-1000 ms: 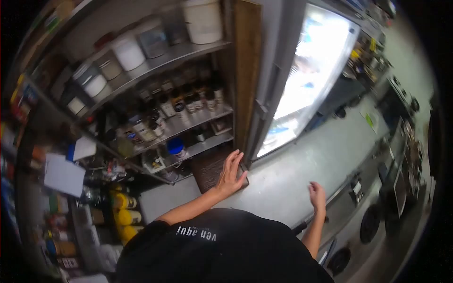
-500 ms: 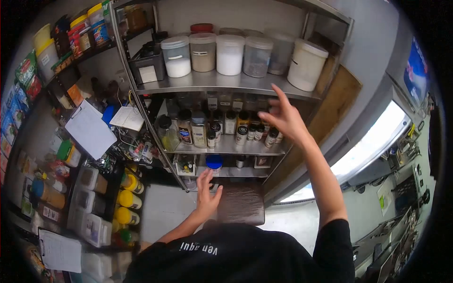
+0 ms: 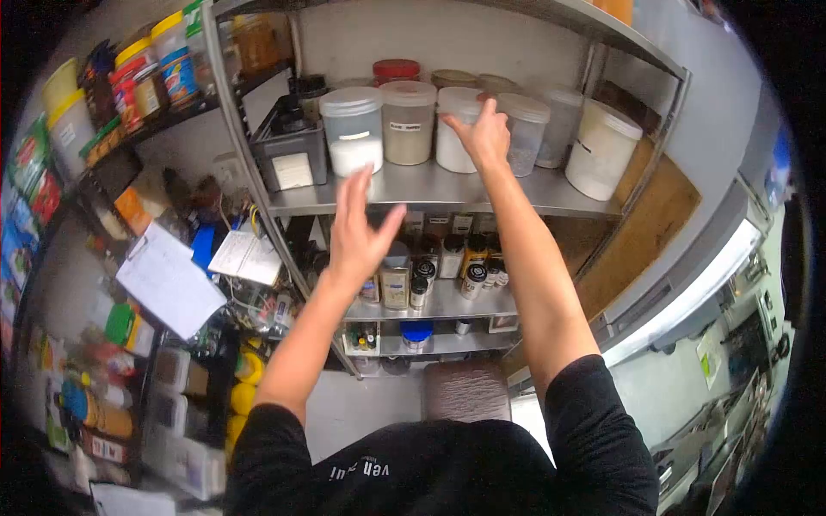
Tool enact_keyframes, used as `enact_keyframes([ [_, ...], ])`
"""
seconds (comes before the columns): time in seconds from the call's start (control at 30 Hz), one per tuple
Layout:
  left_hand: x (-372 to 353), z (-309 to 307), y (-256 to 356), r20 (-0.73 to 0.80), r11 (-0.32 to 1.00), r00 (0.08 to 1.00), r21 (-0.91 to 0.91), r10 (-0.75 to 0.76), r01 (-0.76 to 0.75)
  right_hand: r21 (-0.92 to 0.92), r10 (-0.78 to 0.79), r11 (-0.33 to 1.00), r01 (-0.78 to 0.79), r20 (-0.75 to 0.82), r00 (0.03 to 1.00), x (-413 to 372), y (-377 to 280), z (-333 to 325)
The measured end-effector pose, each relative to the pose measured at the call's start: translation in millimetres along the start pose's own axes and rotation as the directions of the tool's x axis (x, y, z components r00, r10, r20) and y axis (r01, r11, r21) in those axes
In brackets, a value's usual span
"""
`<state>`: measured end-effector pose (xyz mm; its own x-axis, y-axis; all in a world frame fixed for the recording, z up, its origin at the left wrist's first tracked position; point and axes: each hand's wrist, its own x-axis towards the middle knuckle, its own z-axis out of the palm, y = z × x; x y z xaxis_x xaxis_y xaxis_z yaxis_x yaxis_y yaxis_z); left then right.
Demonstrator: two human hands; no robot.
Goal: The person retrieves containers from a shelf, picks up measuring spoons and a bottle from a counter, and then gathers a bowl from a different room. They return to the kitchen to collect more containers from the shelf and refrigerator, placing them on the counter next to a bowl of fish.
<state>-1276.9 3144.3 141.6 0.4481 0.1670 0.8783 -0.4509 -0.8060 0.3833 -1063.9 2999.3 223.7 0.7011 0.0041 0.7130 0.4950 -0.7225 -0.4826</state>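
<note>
My right hand is at the upper metal shelf, in front of a white-filled tub and beside a clear tub of dark contents. Its thumb and fingers are spread, and whether it touches the tub is hard to tell. My left hand is raised in front of the shelf edge, fingers apart, holding nothing. Just above its fingertips stands a round tub half full of white stuff. A labelled tub of beige powder stands between the two white ones.
A black bin and a large white-lidded bucket stand at the shelf's ends. Spice bottles fill the shelf below. A clipboard hangs left. A brown stool is at the bottom, and a metal post rises left.
Both hands have risen and reached forward. My right hand has gone left to the tubs, and my left hand has come up from the lower shelves. The camera view has shifted nearer the shelf.
</note>
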Motion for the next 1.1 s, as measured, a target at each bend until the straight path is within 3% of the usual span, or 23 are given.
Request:
enact_keyframes([
  [0.1,82,30,-13,-0.043,0.969,0.983,0.18,0.18,-0.17,0.098,-0.075,0.992,0.083,-0.079,0.994,-12,4,-16],
  [0.2,125,65,-20,0.009,0.93,1.0,0.366,0.015,-0.017,0.161,-0.107,0.978,0.13,-0.144,0.984,-28,11,-36],
  [0.23,132,73,-19,0.008,0.938,0.999,0.344,0.035,-0.036,0.165,-0.115,0.976,0.14,-0.151,0.982,-32,13,-44],
  [0.3,143,86,-20,0.102,0.879,0.986,0.472,-0.135,0.071,0.124,-0.117,0.983,0.136,-0.149,0.982,-40,11,-63],
  [0.4,147,89,-30,-0.004,0.888,0.998,0.456,0.064,-0.055,0.136,-0.155,0.975,0.177,-0.163,0.974,-49,13,-76],
  [0.5,145,74,-16,0.098,0.901,0.988,0.406,0.121,-0.151,0.18,-0.168,0.963,0.199,-0.176,0.97,-53,12,-71],
  [0.57,140,71,-21,-0.002,0.916,0.968,0.323,0.252,-0.238,0.284,-0.093,0.952,0.113,-0.082,0.992,-51,13,-69],
  [0.63,136,72,-24,-0.003,0.93,0.969,0.281,0.247,-0.236,0.317,-0.124,0.934,0.163,-0.142,0.982,-56,17,-72],
  [0.67,134,75,-24,-0.002,0.952,0.969,0.19,0.245,-0.241,0.307,-0.153,0.927,0.215,-0.213,0.965,-60,18,-79],
  [0.7,130,81,-22,0.004,0.966,0.971,0.093,0.24,-0.24,0.344,-0.108,0.924,0.167,-0.185,0.977,-67,21,-87],
  [0.83,119,101,-18,-0.006,0.988,0.999,0.15,0.046,-0.044,0.449,-0.085,0.879,0.158,-0.18,0.98,-110,30,-133],
  [0.9,126,107,-21,-0.005,0.948,0.996,0.308,0.087,-0.081,0.468,-0.049,0.874,0.128,-0.177,0.983,-139,45,-157],
  [0.97,123,113,-15,-0.035,0.971,0.999,0.239,0.005,0.003,0.608,0.028,0.793,0.033,-0.091,0.996,-176,69,-192],
  [1.0,127,123,-47,-0.096,0.945,0.99,0.321,0.101,-0.065,0.593,0.08,0.805,0.007,-0.121,0.989,-195,80,-212],
  [1.03,120,120,-37,-0.148,0.948,0.983,0.313,0.113,-0.062,0.711,0.155,0.698,-0.089,-0.028,0.988,-217,90,-238],
  [1.07,113,116,-31,-0.17,0.944,0.977,0.322,0.131,-0.071,0.708,0.181,0.701,-0.088,-0.056,0.982,-240,107,-261],
  [1.1,113,115,-40,-0.225,0.927,0.934,0.315,0.279,-0.201,0.707,0.19,0.703,-0.078,-0.08,0.979,-264,124,-286],
])
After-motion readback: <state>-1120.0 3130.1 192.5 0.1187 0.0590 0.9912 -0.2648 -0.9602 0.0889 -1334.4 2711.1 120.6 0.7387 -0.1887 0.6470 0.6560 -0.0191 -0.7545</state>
